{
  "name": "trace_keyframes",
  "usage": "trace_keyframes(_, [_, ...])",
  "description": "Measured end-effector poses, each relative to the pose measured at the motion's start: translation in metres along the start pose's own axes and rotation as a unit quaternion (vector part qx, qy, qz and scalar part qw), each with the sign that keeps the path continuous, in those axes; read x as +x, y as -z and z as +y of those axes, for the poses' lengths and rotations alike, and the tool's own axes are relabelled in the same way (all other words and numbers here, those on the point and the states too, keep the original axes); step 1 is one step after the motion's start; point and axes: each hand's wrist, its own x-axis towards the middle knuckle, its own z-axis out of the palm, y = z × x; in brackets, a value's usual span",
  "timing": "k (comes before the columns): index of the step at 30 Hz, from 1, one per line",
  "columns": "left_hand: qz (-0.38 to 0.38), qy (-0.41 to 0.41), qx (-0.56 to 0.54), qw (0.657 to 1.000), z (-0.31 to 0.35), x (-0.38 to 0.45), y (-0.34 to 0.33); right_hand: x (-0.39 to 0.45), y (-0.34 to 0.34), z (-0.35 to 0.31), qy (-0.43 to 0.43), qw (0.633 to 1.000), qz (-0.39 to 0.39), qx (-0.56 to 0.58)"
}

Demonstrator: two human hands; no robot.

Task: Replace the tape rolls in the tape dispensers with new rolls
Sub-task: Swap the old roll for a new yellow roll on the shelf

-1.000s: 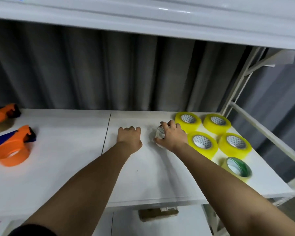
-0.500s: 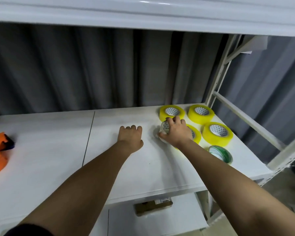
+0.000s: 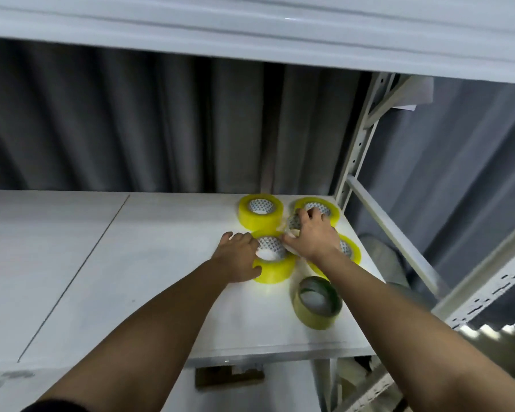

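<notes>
Several new yellow tape rolls lie flat at the right end of the white shelf (image 3: pixel 161 292). My left hand (image 3: pixel 238 258) grips the near-left yellow roll (image 3: pixel 275 270) from its left side, thumb at its front. Above the gap between the rolls, my right hand (image 3: pixel 314 237) holds a small, nearly used-up clear roll (image 3: pixel 292 225). It partly hides the back-right yellow roll (image 3: pixel 330 205) and the near-right one (image 3: pixel 351 251). Another yellow roll (image 3: pixel 260 212) lies free at the back left. No tape dispenser is in view.
A yellowish roll with a green core (image 3: pixel 317 303) lies nearer the shelf's front edge. A white upright post (image 3: pixel 356 162) and a slanted rail (image 3: pixel 393 233) bound the shelf on the right. Another shelf board (image 3: pixel 250 25) hangs overhead. Grey curtain behind.
The view has swung right, so the orange dispensers have left the frame. My left hand moved right from the bare shelf onto a yellow roll. My right hand carried the small roll further back-right.
</notes>
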Motion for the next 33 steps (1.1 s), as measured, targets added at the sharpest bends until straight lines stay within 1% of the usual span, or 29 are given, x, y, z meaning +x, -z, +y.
trace_keyframes(2, [-0.009, -0.005, 0.003, 1.000, 0.019, 0.007, -0.001, 0.005, 0.003, 0.016, 0.002, 1.000, -0.008, 0.004])
trace_keyframes(6, [-0.052, -0.010, 0.012, 0.999, 0.042, 0.019, -0.002, 0.013, 0.003, 0.037, 0.002, 1.000, -0.007, 0.023])
trace_keyframes(9, [-0.099, -0.007, 0.016, 0.995, 0.048, 0.028, -0.007, 0.016, 0.003, 0.046, 0.000, 0.999, -0.006, 0.033])
trace_keyframes(13, [-0.116, -0.010, 0.039, 0.992, 0.049, 0.032, -0.007, 0.018, 0.002, 0.053, -0.005, 0.999, -0.006, 0.048])
trace_keyframes(15, [-0.106, -0.014, 0.022, 0.994, 0.044, 0.034, -0.010, 0.019, 0.002, 0.056, -0.006, 0.998, -0.006, 0.056])
trace_keyframes(18, [-0.059, -0.006, -0.030, 0.998, 0.037, 0.032, -0.016, 0.018, 0.002, 0.059, -0.026, 0.995, 0.002, 0.093])
trace_keyframes(20, [-0.014, 0.023, -0.100, 0.995, 0.035, 0.029, -0.016, 0.017, 0.002, 0.061, -0.047, 0.990, 0.021, 0.130])
trace_keyframes(21, [0.006, 0.051, -0.160, 0.986, 0.034, 0.027, -0.014, 0.017, 0.002, 0.063, -0.056, 0.987, 0.031, 0.146])
trace_keyframes(22, [0.021, 0.088, -0.247, 0.965, 0.034, 0.026, -0.010, 0.017, 0.004, 0.064, -0.062, 0.984, 0.039, 0.161])
trace_keyframes(23, [0.034, 0.124, -0.354, 0.926, 0.033, 0.025, -0.008, 0.017, 0.005, 0.064, -0.068, 0.982, 0.045, 0.173])
trace_keyframes(25, [0.063, 0.154, -0.558, 0.813, 0.032, 0.021, 0.000, 0.016, 0.007, 0.063, -0.073, 0.977, 0.055, 0.194])
trace_keyframes(26, [0.076, 0.158, -0.623, 0.763, 0.031, 0.017, 0.004, 0.016, 0.008, 0.061, -0.071, 0.975, 0.059, 0.204])
trace_keyframes(27, [0.090, 0.160, -0.664, 0.725, 0.030, 0.013, 0.007, 0.015, 0.008, 0.059, -0.064, 0.973, 0.061, 0.213])
trace_keyframes(28, [0.103, 0.165, -0.694, 0.694, 0.028, 0.008, 0.010, 0.014, 0.008, 0.055, -0.051, 0.972, 0.058, 0.220])
trace_keyframes(30, [0.127, 0.175, -0.734, 0.644, 0.023, -0.002, 0.014, 0.012, 0.006, 0.046, -0.022, 0.974, 0.037, 0.221])
trace_keyframes(32, [0.138, 0.180, -0.759, 0.610, 0.018, -0.009, 0.016, 0.008, 0.003, 0.033, 0.001, 0.979, 0.007, 0.201])
trace_keyframes(33, [0.139, 0.185, -0.763, 0.603, 0.014, -0.013, 0.015, 0.007, 0.000, 0.027, 0.013, 0.982, -0.006, 0.189])
